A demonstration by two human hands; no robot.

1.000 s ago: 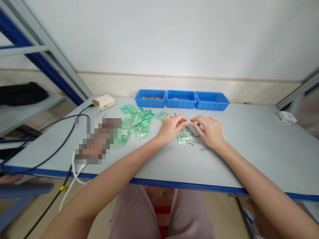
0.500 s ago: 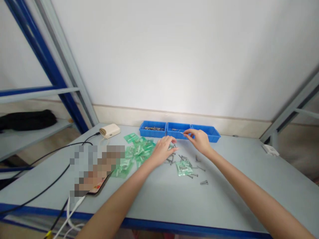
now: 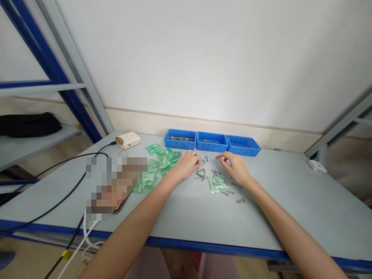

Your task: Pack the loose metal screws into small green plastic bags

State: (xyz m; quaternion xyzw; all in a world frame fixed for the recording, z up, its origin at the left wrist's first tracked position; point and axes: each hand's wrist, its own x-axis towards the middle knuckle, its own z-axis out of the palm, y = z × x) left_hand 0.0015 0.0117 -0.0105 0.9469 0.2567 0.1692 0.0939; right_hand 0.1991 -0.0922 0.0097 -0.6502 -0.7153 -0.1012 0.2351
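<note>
My left hand [image 3: 187,164] is curled at the right edge of a pile of small green plastic bags [image 3: 161,161]. A bit of green bag [image 3: 202,160] shows past its bent fingers, which hide most of it. To the right, my right hand [image 3: 235,166] is raised over the table, thumb and forefinger slightly apart, with nothing visible between them. Loose metal screws [image 3: 200,173] lie between the hands. Closer to me, a green bag with screws inside [image 3: 217,184] rests among more screws, and a few screws [image 3: 241,200] lie by its right side.
Three blue bins stand at the wall: the left bin [image 3: 180,144] holds many screws, the middle bin [image 3: 212,146] a few, beside the right bin [image 3: 244,150]. A cream case [image 3: 128,140], black cable [image 3: 58,207] and pixelated object lie left. A white adapter [image 3: 317,166] sits far right.
My right hand has drawn back from above the middle bin toward me, and the thin piece it pinched is gone from its fingers. The view has tilted down; my left hand stays beside the bags.
</note>
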